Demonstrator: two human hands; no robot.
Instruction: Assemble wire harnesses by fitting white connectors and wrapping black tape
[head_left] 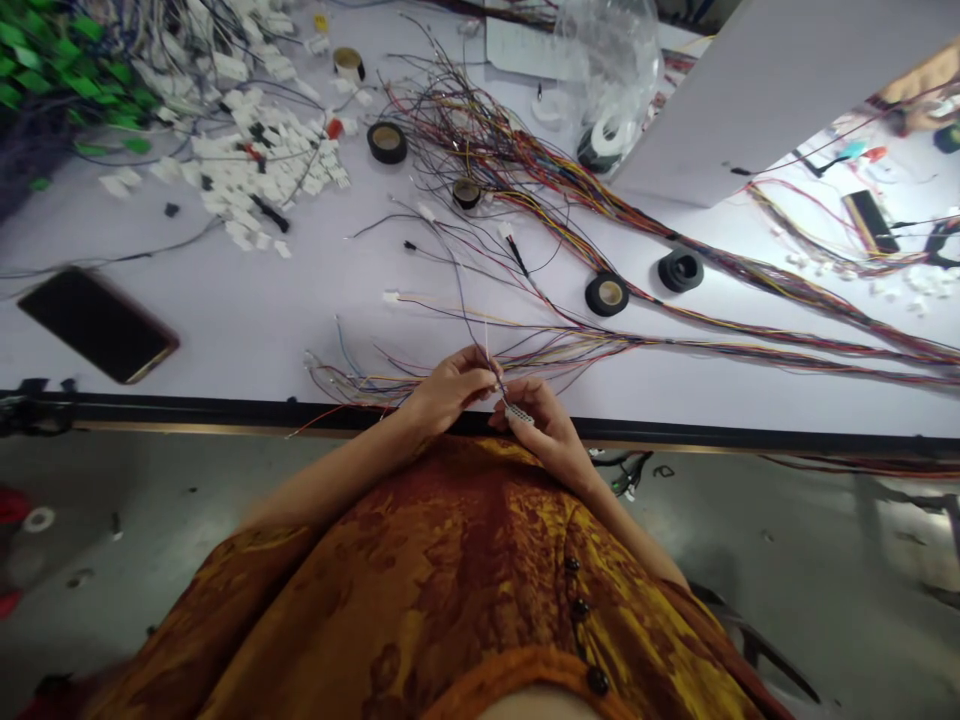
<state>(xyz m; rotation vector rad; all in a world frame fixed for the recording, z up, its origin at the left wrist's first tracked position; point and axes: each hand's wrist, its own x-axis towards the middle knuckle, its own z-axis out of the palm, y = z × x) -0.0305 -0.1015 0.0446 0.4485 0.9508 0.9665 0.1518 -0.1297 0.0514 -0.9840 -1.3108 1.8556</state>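
Observation:
At the table's front edge, my right hand (546, 428) is closed around a small white multi-hole connector housing (518, 413). Close beside it, my left hand (454, 388) pinches thin wires (501, 385) that run to the connector's upper end. A dark wire and a pale one stick up past my left fingers. Just behind both hands lies a wire harness (634, 340), its loose ends fanned out to the left and its bundled part stretching right. Stripped or terminated wire ends (330, 372) lie left of my left hand. My fingertips partly hide the wires.
A phone (97, 322) lies at the left. White connectors (262, 160) and green-tagged wires (60, 70) are heaped behind it. Black tape rolls (607, 294) stand among more harness bundles (570, 170). A pale upright panel (742, 100) rises at the right; another person's hand (919, 90) shows beyond it.

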